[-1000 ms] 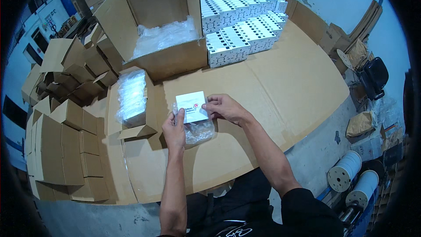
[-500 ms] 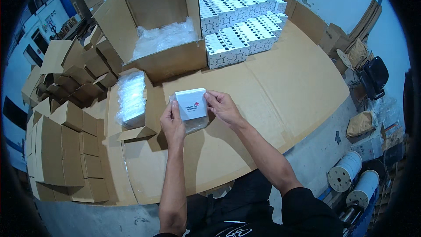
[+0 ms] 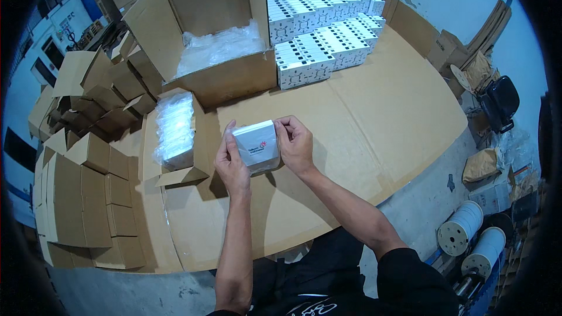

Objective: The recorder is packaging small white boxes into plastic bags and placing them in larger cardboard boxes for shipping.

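Between my two hands is a flat white box [image 3: 257,141] with a small red mark and dark print, wrapped in a clear plastic bag [image 3: 266,165] that hangs past its lower edge. My left hand [image 3: 232,161] grips its left side, thumb on the front. At the upper right corner, my right hand [image 3: 296,143] pinches the box or the bag's edge; which one I cannot tell. To the left of my hands stands an open carton [image 3: 202,134] packed with a row of plastic-wrapped items [image 3: 175,131].
A large open carton [image 3: 219,86] holding clear plastic bags [image 3: 219,47] stands behind. White boxes [image 3: 304,70] are stacked in rows to its right. Folded brown cartons [image 3: 79,199] pile up at the left. Cardboard [image 3: 351,134] covers the table; cable spools [image 3: 461,228] stand on the floor.
The box has tilted slightly, and plastic now lies over more of its front. My right hand has shifted a little, its fingers more upright at the corner.
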Demonstrator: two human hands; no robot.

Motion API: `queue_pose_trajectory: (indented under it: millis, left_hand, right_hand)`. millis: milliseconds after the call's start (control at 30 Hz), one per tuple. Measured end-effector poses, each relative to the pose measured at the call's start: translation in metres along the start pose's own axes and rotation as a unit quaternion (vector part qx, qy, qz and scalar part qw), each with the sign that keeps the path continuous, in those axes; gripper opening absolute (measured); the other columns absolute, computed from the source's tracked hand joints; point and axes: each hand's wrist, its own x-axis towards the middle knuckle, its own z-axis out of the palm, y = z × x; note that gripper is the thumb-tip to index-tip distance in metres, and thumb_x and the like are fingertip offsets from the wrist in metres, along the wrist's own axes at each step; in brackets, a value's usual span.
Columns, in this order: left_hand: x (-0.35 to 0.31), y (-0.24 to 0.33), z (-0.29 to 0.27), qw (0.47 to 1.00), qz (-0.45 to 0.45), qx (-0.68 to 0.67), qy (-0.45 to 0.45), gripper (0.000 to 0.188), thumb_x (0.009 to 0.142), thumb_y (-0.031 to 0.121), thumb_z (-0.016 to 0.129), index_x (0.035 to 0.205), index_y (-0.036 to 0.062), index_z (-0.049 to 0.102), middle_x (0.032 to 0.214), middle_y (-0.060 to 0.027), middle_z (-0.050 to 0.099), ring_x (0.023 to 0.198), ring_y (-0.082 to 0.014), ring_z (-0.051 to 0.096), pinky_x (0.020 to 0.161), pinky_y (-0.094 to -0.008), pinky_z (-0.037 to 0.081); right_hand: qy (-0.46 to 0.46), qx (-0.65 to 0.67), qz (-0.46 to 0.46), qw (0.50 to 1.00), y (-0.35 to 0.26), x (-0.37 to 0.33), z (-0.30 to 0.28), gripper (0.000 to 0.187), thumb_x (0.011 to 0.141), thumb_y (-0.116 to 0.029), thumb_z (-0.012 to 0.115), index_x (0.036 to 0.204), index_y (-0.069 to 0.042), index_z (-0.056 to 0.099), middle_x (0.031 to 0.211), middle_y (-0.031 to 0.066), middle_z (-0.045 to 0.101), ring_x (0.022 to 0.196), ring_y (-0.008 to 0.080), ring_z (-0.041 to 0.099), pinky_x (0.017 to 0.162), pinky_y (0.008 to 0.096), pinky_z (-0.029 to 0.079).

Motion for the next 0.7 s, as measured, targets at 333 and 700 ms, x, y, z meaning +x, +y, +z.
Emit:
queue_pose_trajectory:
  millis: [333, 700]
  left_hand:
    - [0.006, 0.001, -0.004, 0.991, 0.009, -0.124, -0.048, 0.047, 0.11, 0.034, 0.049, 0.136, -0.0027, 0.06, 0.123, -0.0115, 0.068, 0.117, -0.0174, 0.06, 0.106, -0.0348, 0.046]
    - [0.022, -0.026, -0.022, 0.96, -0.041, -0.254, -0.108, 0.048, 0.104, 0.027, 0.063, 0.141, -0.0009, 0.053, 0.128, -0.0126, 0.065, 0.116, -0.0173, 0.061, 0.103, -0.0337, 0.048]
  right_hand:
    - [-0.008, 0.055, -0.072, 0.996, -0.005, 0.005, -0.001, 0.019, 0.105, -0.013, 0.057, 0.11, 0.004, 0.063, 0.109, 0.0122, 0.075, 0.096, 0.0153, 0.07, 0.085, 0.0298, 0.056]
    - [-0.252, 0.074, 0.072, 0.962, 0.003, 0.013, -0.021, 0.041, 0.095, -0.007, 0.071, 0.133, 0.002, 0.059, 0.114, 0.0084, 0.07, 0.101, 0.0136, 0.067, 0.089, 0.0299, 0.054]
